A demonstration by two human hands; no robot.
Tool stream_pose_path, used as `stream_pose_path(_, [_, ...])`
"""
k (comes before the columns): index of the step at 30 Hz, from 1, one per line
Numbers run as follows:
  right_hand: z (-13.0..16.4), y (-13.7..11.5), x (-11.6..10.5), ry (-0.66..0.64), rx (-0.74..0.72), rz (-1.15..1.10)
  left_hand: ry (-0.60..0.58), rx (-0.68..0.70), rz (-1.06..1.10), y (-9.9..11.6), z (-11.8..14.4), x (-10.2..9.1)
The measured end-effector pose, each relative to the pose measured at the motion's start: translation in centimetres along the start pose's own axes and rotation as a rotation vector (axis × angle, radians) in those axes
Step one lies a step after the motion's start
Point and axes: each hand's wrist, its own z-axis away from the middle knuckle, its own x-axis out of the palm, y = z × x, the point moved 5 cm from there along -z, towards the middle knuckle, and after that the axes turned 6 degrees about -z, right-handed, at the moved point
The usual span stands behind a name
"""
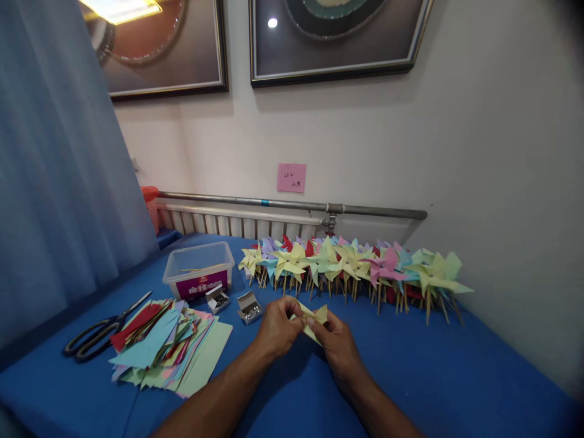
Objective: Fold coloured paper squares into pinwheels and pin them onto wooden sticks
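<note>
Between my two hands is a pale yellow piece of paper (322, 314), folded or curled, with one pointed corner sticking up. My left hand (281, 325) pinches its near left part with thumb and fingertips. On the other side my right hand (335, 340) grips the paper, thumb on top and fingers behind. Both hands hover over the blue tablecloth, their fingertips nearly meeting. Whether a pin sits between them is too small to tell. Two small open boxes of metal pins, a left one (218, 299) and a right one (249, 308), lie left of my left hand.
A long cluster of finished paper pinwheels (349, 261) on sticks stands along the back. At left are a stack of coloured paper (205, 356), black-handled scissors (98, 337) and a clear plastic tub (198, 258) with sticks. A pipe rail (237, 200) runs along the wall.
</note>
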Motion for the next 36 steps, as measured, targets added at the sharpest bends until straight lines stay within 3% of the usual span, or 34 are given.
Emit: stream_pose_path(36, [-0.31,0.53,-0.11,0.033,0.01,0.003,0.028,-0.018,-0.045,-0.04,-0.02,-0.01])
